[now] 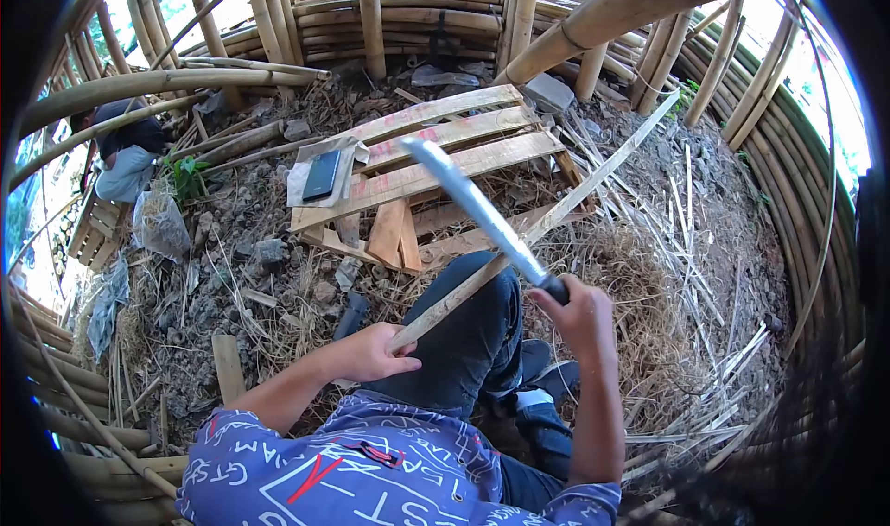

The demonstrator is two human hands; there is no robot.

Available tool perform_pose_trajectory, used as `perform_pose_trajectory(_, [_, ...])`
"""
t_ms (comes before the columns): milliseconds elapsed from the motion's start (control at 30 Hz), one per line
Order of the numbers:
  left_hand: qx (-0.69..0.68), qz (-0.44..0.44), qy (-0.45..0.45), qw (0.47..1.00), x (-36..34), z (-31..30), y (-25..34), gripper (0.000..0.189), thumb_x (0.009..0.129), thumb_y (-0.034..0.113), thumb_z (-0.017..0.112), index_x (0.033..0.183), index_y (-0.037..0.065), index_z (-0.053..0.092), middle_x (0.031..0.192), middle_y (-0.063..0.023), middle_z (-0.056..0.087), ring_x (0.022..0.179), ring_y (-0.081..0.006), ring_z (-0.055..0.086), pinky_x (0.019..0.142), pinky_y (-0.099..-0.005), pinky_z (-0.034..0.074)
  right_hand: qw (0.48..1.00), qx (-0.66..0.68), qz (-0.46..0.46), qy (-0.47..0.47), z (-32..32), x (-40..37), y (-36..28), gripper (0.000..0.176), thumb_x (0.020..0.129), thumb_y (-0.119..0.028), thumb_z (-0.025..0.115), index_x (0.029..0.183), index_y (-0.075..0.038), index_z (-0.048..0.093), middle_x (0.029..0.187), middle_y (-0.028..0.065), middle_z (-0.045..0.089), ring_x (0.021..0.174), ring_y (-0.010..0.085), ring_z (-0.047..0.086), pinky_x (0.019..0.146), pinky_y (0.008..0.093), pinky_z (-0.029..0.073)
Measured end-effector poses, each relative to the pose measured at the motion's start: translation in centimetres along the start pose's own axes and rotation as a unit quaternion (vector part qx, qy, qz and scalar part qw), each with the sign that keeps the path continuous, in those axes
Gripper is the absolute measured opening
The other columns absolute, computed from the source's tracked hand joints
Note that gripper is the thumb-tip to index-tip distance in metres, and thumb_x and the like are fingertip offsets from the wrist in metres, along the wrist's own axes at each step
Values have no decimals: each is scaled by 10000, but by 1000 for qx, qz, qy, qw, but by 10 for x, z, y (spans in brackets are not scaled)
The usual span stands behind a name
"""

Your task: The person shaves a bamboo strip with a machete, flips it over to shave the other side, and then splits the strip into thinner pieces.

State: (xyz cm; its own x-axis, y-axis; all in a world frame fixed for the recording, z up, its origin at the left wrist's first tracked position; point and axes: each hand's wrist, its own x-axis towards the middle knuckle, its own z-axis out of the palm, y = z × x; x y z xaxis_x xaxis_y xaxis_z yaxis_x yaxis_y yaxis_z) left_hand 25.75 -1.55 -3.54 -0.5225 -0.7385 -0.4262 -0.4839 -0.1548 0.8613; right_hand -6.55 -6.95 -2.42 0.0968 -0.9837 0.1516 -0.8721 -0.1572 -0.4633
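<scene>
My left hand is closed around the near end of a long, thin bamboo strip, which runs across my raised knee and far out to the upper right. In my right hand is the dark handle of a machete. Its long pale blade points up and to the left, crossing over the strip near the handle end. Part of the strip is hidden behind the blade. Bamboo shavings lie on the ground to the right of my knee.
A low wooden pallet stands in front of me, with a phone on paper at its left end. Bamboo pole walls curve around. A person crouches at far left. Split strips and rubble cover the ground.
</scene>
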Motion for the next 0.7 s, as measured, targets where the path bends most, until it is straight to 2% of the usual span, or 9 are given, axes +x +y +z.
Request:
perform_pose_trajectory(67, [-3,-1,-5,1000,-3,-1,-1,309,852,228,709,762,95,445,664,37,412,635,-80,393,580,-275,373,997,14,65,29,0,9,28,572,810,-592,650,829,-21,657,646,168,635,658,343,658,612,435,494])
perform_pose_trajectory(133, [-25,-18,-3,1000,-7,-2,3,306,848,213,712,763,94,443,661,41,405,624,-77,382,569,-271,366,988,40,140,50,-8,18,46,549,823,-561,655,833,-12,666,658,174,642,672,340,663,626,430,493])
perform_pose_trajectory(267, [-8,-15,-5,1000,-5,-5,1,311,844,206,717,758,91,442,660,44,402,617,-74,375,560,-268,361,984,33,120,124,-3,13,62,527,837,-534,650,851,-9,679,665,178,648,655,351,660,606,429,487])
perform_pose_trajectory(467, [7,-20,-14,1000,3,-2,-5,311,836,194,722,752,84,444,666,41,414,618,-76,382,556,-270,364,977,147,139,69,3,-2,17,470,812,-493,702,877,-28,685,683,178,654,689,350,665,647,430,494])
perform_pose_trajectory(533, [-8,-17,-7,1000,5,1,-3,300,834,188,722,762,82,450,667,37,422,621,-78,387,557,-274,367,994,95,47,17,10,-6,-1,507,811,-543,679,895,-43,684,694,175,658,689,354,665,652,435,506])
perform_pose_trajectory(567, [-6,-19,-11,1000,5,1,-3,300,834,188,722,762,82,450,667,37,422,621,-78,387,557,-274,367,994,96,52,17,10,-6,-11,507,811,-543,679,895,-43,684,694,175,658,689,354,665,652,435,506])
perform_pose_trajectory(633, [11,-9,5,1000,3,0,-4,289,832,184,722,771,79,460,668,30,436,624,-81,397,559,-275,371,998,29,-31,-39,9,-3,-28,560,807,-600,644,901,-49,678,702,181,656,703,372,660,661,453,513])
perform_pose_trajectory(700, [14,-6,12,1000,2,1,-3,281,834,182,719,776,76,465,668,25,442,624,-83,403,559,-274,373,998,23,-36,-53,12,2,-28,572,805,-618,631,890,-54,677,704,182,656,709,377,659,664,456,514])
